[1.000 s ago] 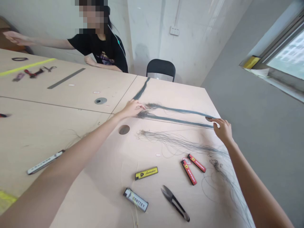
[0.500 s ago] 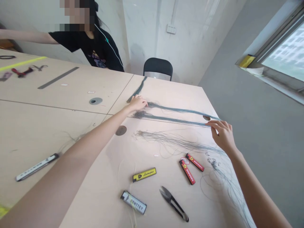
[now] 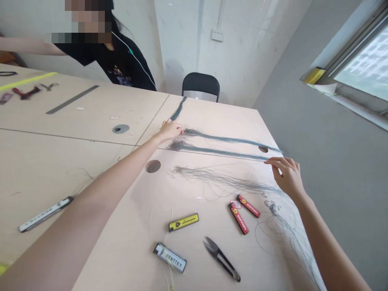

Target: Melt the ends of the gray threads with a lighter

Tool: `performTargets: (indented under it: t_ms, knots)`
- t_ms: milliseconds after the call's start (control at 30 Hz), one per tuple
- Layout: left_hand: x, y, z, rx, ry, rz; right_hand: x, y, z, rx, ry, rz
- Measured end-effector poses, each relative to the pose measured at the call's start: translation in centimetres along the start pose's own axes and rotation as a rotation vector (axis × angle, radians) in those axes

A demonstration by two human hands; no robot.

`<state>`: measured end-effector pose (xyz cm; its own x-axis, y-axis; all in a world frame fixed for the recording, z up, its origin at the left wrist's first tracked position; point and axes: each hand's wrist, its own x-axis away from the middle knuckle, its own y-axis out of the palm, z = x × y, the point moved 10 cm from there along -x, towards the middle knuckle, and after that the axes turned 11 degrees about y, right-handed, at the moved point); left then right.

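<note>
Right hand [image 3: 287, 174] touching blue strands [image 3: 224, 152], "Lamborghini" lighter [image 3: 183, 222], "Ferrari" lighters [image 3: 239, 218], "BENTTEY" lighter [image 3: 170, 257]

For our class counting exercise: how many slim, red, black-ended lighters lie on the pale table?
2. One red lighter lies nearer the loose grey-blue strands; the other red lighter, nearer the black metal snips. The left forearm could hide more.

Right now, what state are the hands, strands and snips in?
Upper long bundle: gathered, left end tangled
Lower long bundle: gathered, left end tangled
Middle strands: loose, fanned out
Right strands: loose, end curled
Farthest bundle: gathered, partly hidden
Left hand: curled near upper long bundle's end
Right hand: bent at lower long bundle's tip, grip unclear
Snips: flat, handles apart
</note>
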<state>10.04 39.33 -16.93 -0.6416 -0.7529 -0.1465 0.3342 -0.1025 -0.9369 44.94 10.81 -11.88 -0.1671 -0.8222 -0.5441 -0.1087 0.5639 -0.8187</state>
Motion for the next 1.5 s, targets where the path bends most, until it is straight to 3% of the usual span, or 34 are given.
performTargets:
  t_ms: [167, 533, 833, 933, 1167, 1367, 1500]
  knots:
    - [1.1, -0.4, -0.6, -0.052, -0.099, -0.052, -0.5, 0.9, 0.9, -0.017, 0.051, -0.031]
    - [1.8, -0.2, -0.9, -0.055, -0.089, -0.075, -0.9, 1.5, 1.5, -0.017, 0.073, -0.045]
    - [-0.4, 0.7, 0.8, -0.066, -0.038, -0.081, -1.0, 2.0, 0.9, -0.014, 0.05, -0.049]
    - [-0.2, 0.2, 0.3, -0.052, -0.056, -0.077, -1.1, 2.1, 2.1, -0.019, 0.094, -0.054]
    - [1.7, -0.6, -1.3, -0.035, -0.119, -0.09, -2.6, 3.1, 7.8, 0.018, 0.302, -0.092]
    - [1.0, 0.3, 0.7, 0.039, -0.067, -0.074, -2.6, 3.7, 8.5, 0.029, 0.327, -0.093]
    - [0.9, -0.9, 0.7, 0.05, -0.071, -0.009, -2.0, 3.3, 8.8, 0.041, 0.336, -0.094]
